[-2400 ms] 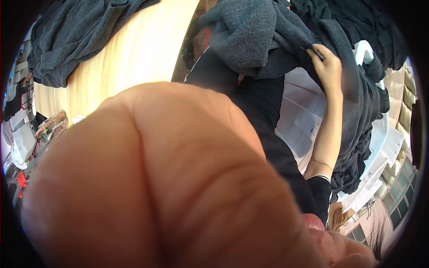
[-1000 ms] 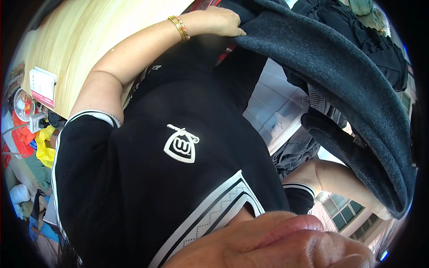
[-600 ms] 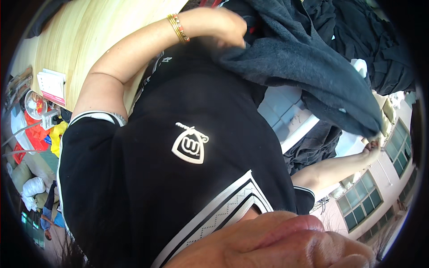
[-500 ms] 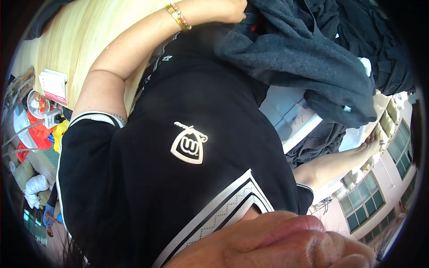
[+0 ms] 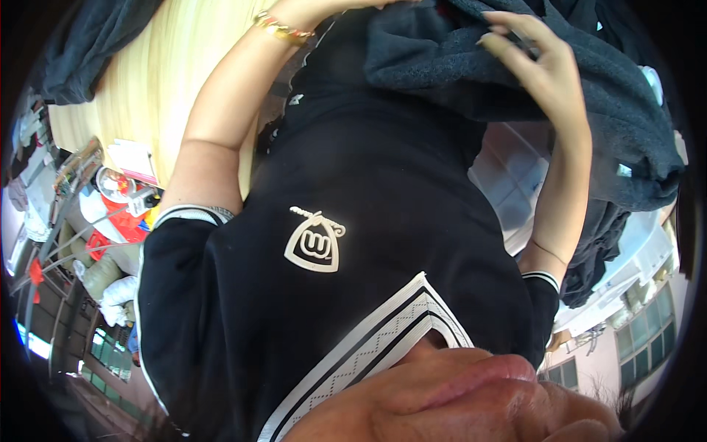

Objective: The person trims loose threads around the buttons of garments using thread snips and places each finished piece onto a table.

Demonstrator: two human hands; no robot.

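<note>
A dark grey, fleecy-looking garment lies bunched across my lap and trails off to the right. Over its upper part hovers or rests my right hand, with thumb and fingers curved but apart and nothing seen between them; whether it touches the cloth I cannot tell. My left hand is at the top edge beside the garment's left end, mostly cut off, so its grip is hidden. A gold and red bracelet circles the left wrist.
A pale wooden table stands on the left, with dark cloth over its far corner and a small booklet near its edge. Filled sacks lie farther left. On the right, black clothes hang by a white container.
My right hand has come in from far out on the right to above the garment. My left hand has shifted up and partly out of view. The garment's right end has moved right.
</note>
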